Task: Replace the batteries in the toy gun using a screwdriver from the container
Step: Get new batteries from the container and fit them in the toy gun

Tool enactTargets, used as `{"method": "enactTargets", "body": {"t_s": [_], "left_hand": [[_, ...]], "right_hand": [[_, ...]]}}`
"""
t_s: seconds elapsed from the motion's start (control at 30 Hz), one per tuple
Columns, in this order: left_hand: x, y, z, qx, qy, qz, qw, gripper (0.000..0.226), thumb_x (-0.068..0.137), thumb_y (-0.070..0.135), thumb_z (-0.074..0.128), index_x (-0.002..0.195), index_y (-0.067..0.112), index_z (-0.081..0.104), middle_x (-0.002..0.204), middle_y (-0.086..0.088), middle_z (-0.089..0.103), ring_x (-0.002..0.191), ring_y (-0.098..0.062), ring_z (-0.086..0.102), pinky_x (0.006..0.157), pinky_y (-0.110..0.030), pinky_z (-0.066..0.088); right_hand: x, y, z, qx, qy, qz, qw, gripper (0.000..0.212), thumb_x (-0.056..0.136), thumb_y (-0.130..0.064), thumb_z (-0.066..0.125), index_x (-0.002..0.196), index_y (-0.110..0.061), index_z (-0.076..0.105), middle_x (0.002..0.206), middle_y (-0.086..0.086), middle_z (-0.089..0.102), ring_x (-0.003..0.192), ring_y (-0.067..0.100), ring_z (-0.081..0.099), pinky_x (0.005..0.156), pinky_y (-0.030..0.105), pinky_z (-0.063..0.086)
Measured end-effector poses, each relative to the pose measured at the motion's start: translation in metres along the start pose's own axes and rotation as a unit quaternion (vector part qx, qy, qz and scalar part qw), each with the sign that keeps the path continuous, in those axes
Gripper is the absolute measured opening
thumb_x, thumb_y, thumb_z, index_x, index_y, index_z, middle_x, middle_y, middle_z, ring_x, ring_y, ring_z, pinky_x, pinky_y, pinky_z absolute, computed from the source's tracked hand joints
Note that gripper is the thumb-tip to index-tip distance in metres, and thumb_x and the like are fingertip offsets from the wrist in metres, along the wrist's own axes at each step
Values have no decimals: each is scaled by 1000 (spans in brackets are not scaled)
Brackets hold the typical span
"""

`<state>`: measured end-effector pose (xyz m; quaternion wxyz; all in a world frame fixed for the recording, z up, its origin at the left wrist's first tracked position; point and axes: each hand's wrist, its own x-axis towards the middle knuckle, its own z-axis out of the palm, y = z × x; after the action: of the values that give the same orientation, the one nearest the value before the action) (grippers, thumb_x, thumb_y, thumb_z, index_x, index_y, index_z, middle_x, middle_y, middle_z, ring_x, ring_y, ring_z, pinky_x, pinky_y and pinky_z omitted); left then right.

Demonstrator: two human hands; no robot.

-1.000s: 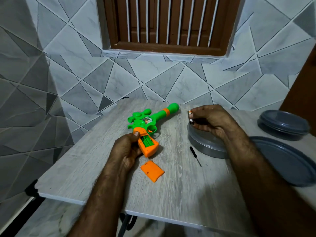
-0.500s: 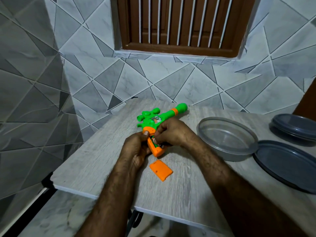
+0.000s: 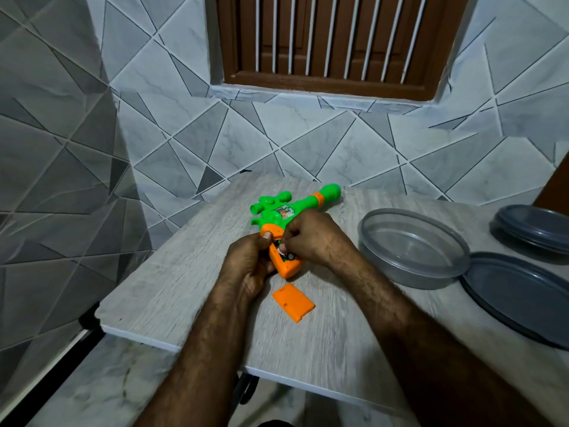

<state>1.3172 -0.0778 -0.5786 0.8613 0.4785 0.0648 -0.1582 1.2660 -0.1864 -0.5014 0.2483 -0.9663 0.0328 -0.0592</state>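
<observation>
The right hand (image 3: 311,241), which a second ago was lifting a battery over the clear container (image 3: 412,248), is now pressing that battery (image 3: 282,250) into the open grip of the toy gun (image 3: 277,220); the left hand (image 3: 251,260) is clamping the orange grip against the table (image 3: 172,272). Insertion is evidently proceeding, though whether the cell is fully seated cannot be told (fingers are covering most of the bay). The battery cover (image 3: 294,302) is lying loose just beside the grip, awaiting refitting. The screwdriver is not showing, probably hidden under the right forearm. A grey lid (image 3: 517,297) and stacked plates (image 3: 535,226) are sitting well clear, obstructing nothing.
</observation>
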Motion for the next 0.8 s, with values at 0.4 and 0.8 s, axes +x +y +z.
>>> {"method": "enactTargets", "body": {"t_s": [0.4,0.8], "left_hand": [[4,-1,0,-14,-4,-5,1000,27,99,5,47,123,-6,53,111,-26,65,87,-35,66,74,-52,55],[2,-1,0,-1,-8,-1,1000,19,98,5,48,113,-2,58,93,-19,67,76,-29,66,57,-42,61]], "right_hand": [[-11,4,-8,27,-5,-9,1000,18,77,-10,78,92,-21,80,96,-1,76,87,7,64,64,13,41],[-9,4,8,-8,49,-23,999,9,82,-17,68,81,-17,77,87,2,74,88,18,66,71,25,49]]}}
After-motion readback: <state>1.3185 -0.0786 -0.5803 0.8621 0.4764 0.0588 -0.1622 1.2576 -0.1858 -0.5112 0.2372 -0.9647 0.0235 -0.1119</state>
